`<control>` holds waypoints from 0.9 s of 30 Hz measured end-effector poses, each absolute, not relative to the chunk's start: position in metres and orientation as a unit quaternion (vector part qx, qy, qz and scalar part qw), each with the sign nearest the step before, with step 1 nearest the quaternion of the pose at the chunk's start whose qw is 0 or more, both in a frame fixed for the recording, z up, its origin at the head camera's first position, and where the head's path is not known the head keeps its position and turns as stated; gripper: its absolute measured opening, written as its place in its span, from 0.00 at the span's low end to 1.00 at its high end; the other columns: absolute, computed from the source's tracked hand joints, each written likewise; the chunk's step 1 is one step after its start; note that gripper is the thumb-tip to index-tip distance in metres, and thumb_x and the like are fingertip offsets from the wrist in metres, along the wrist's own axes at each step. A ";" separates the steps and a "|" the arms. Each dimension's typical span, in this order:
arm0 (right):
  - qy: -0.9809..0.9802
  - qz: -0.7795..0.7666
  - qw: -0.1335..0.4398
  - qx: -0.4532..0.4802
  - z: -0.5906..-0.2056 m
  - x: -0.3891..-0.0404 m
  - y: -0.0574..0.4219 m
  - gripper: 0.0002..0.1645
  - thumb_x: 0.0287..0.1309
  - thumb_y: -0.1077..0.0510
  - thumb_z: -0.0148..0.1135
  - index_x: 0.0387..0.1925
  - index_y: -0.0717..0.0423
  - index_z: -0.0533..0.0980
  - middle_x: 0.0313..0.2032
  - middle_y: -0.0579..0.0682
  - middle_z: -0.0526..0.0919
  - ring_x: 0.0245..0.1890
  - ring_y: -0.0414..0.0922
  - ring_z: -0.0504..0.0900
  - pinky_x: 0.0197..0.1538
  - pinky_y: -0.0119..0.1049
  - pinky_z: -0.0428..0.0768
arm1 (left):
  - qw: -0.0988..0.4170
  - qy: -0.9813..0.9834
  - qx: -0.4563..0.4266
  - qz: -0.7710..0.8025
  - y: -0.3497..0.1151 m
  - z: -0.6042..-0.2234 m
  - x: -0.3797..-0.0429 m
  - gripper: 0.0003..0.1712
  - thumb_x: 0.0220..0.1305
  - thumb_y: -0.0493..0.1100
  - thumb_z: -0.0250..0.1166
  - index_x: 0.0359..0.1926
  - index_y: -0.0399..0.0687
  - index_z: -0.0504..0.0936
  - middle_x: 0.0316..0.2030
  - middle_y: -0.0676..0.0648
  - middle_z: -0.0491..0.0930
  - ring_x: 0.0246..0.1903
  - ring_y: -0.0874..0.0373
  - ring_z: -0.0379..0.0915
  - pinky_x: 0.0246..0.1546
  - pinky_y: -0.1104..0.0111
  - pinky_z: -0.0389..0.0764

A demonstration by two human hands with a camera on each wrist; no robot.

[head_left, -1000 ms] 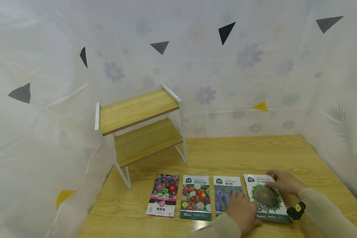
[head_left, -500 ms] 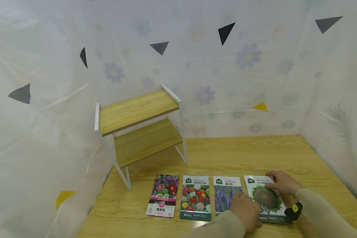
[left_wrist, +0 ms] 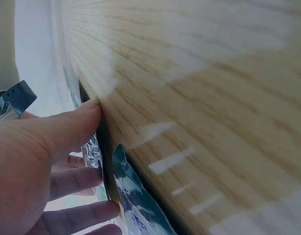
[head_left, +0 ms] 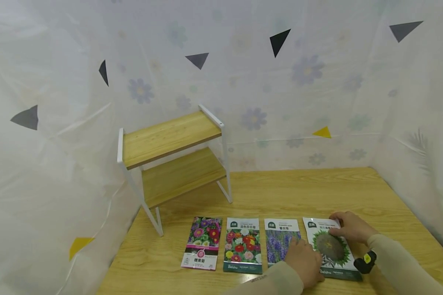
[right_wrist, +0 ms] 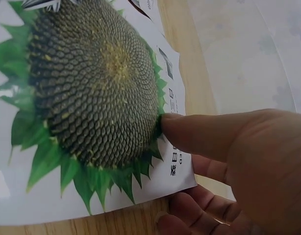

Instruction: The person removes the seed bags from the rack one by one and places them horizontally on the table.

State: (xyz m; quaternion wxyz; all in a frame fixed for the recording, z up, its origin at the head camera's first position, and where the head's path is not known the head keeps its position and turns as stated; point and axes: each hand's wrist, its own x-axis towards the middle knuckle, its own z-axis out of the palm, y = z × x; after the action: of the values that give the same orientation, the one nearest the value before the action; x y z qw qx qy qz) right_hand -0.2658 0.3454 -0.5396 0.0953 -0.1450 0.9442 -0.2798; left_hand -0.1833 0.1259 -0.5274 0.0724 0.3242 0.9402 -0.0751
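Observation:
Four-sided flat seed packets lie in a row on the table. At the right end is the sunflower seed packet, with a large seed head and green leaves. My right hand holds its upper right corner, the thumb on the printed face and the other fingers curled at the edge, partly hidden. My left hand rests between this packet and the lavender seed packet, covering part of the latter. In the left wrist view its thumb is by the sunflower packet's lower edge, and its fairly straight fingers touch the packets' edges.
Further left lie a zinnia seed packet and a pink-banded flower seed packet. Behind them a two-tier wooden shelf with white legs stands on the wooden table. A pale patterned sheet hangs around the table.
My left hand has shifted slightly right and the sunflower seed packet's lower edge has come slightly nearer. The right hand keeps its place at the corner.

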 end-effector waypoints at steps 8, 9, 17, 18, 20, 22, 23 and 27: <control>0.944 -0.278 0.105 -0.146 -0.540 -0.267 0.346 0.35 0.52 0.47 0.71 0.52 0.70 0.74 0.41 0.56 0.79 0.35 0.46 0.75 0.35 0.43 0.76 | 0.068 0.941 0.321 -0.087 0.125 -0.529 -0.182 0.22 0.51 0.76 0.60 0.41 0.75 0.80 0.42 0.62 0.78 0.49 0.65 0.70 0.62 0.60 0.65; 0.943 -0.279 0.105 -0.148 -0.540 -0.268 0.346 0.35 0.53 0.47 0.70 0.53 0.70 0.74 0.42 0.56 0.79 0.35 0.46 0.75 0.35 0.43 0.76 | 0.067 0.941 0.320 -0.087 0.124 -0.529 -0.181 0.22 0.51 0.76 0.60 0.40 0.75 0.80 0.43 0.62 0.78 0.49 0.65 0.70 0.62 0.61 0.65; 0.941 -0.292 0.121 -0.123 -0.533 -0.267 0.350 0.48 0.60 0.43 0.63 0.63 0.79 0.59 0.52 0.76 0.72 0.50 0.68 0.74 0.43 0.56 0.77 | 0.055 0.942 0.324 -0.064 0.117 -0.525 -0.184 0.29 0.52 0.80 0.52 0.43 0.70 0.79 0.48 0.61 0.76 0.50 0.65 0.71 0.61 0.63 0.67; 0.942 -0.291 0.119 -0.120 -0.531 -0.266 0.350 0.49 0.61 0.43 0.62 0.63 0.80 0.58 0.52 0.77 0.71 0.50 0.69 0.73 0.43 0.57 0.77 | 0.052 0.943 0.323 -0.059 0.115 -0.523 -0.186 0.30 0.52 0.80 0.52 0.43 0.69 0.79 0.47 0.62 0.76 0.50 0.65 0.71 0.60 0.63 0.67; 0.943 -0.291 0.112 -0.117 -0.526 -0.264 0.350 0.49 0.62 0.44 0.61 0.63 0.81 0.56 0.52 0.80 0.69 0.50 0.71 0.72 0.42 0.57 0.77 | 0.042 0.945 0.321 -0.052 0.108 -0.519 -0.188 0.31 0.53 0.80 0.51 0.44 0.68 0.80 0.46 0.62 0.77 0.49 0.64 0.72 0.60 0.62 0.67; 0.942 -0.296 0.108 -0.117 -0.520 -0.261 0.350 0.48 0.64 0.44 0.60 0.64 0.80 0.55 0.53 0.81 0.67 0.50 0.72 0.72 0.41 0.57 0.77 | 0.028 0.946 0.321 -0.042 0.097 -0.513 -0.191 0.31 0.55 0.79 0.51 0.47 0.67 0.80 0.47 0.62 0.77 0.50 0.64 0.72 0.61 0.61 0.68; 0.941 -0.300 0.104 -0.118 -0.518 -0.259 0.350 0.48 0.64 0.44 0.59 0.64 0.80 0.54 0.53 0.81 0.66 0.50 0.72 0.72 0.41 0.57 0.78 | 0.021 0.946 0.321 -0.032 0.089 -0.509 -0.193 0.31 0.57 0.77 0.52 0.48 0.67 0.80 0.48 0.61 0.77 0.51 0.63 0.72 0.61 0.61 0.68; 0.942 -0.302 0.078 -0.126 -0.509 -0.252 0.348 0.47 0.66 0.42 0.56 0.66 0.78 0.55 0.55 0.80 0.65 0.49 0.70 0.72 0.40 0.56 0.78 | -0.029 0.945 0.326 -0.005 0.052 -0.491 -0.199 0.30 0.62 0.72 0.52 0.56 0.63 0.78 0.50 0.59 0.76 0.53 0.63 0.71 0.59 0.64 0.69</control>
State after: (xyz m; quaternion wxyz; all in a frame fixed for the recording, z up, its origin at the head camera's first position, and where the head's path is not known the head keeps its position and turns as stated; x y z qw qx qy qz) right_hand -0.2520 0.3480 -0.5090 0.0776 -0.1262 0.9418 -0.3017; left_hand -0.1992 0.0525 -0.4914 -0.0287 0.3260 0.9449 -0.0052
